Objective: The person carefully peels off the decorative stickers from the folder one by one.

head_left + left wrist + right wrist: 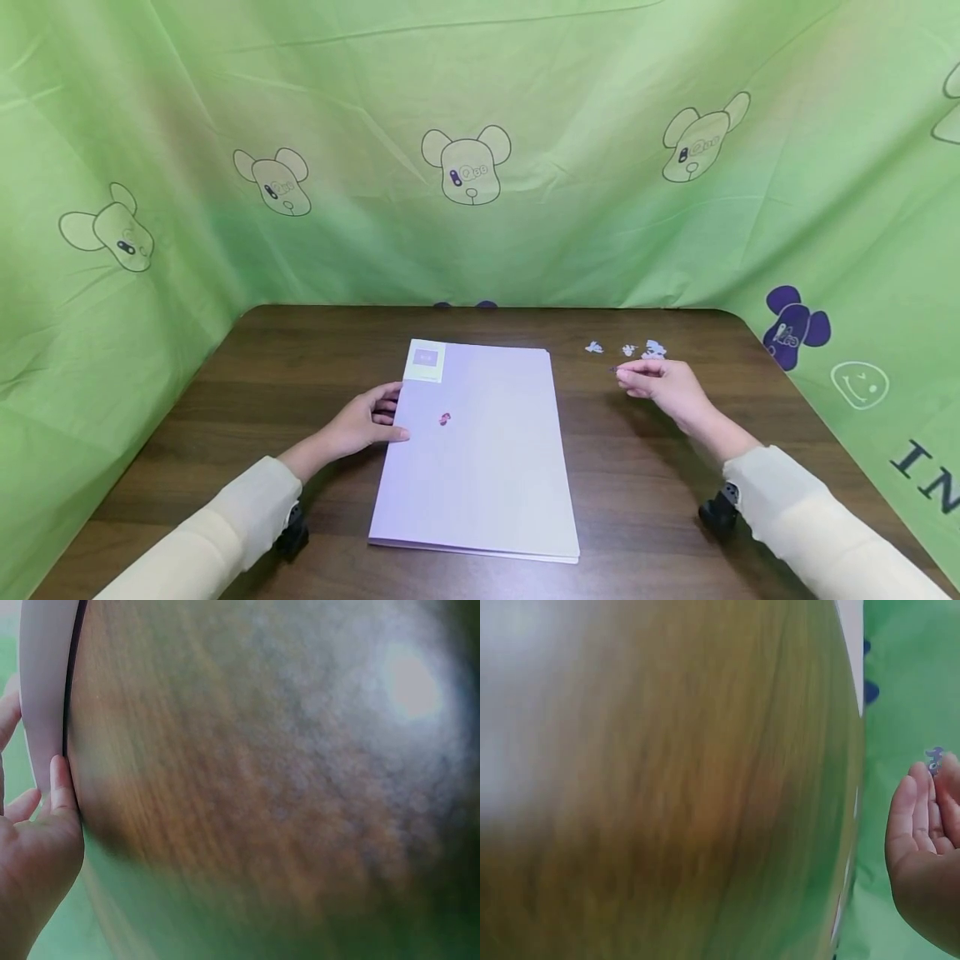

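Note:
My left hand (363, 422) rests at the left edge of a white stack of large paper sheets (491, 475), its thumb lying on top and its other fingers along the side. In the left wrist view, fingertips (61, 780) touch the edge of the stack. A small red figure-like sticker (445, 419) lies on the top sheet. Over the table to the right of the stack, my right hand (670, 390) pinches a small purple sticker (934, 759) between thumb and fingers.
Small pale cut-outs lie behind my right hand: one piece (594, 347) at left, another piece (628, 350) in the middle, and a small pile (654, 348) at right. A square label (425, 360) marks the stack's far left corner. Green printed cloth (465, 250) encloses the brown table (300, 358).

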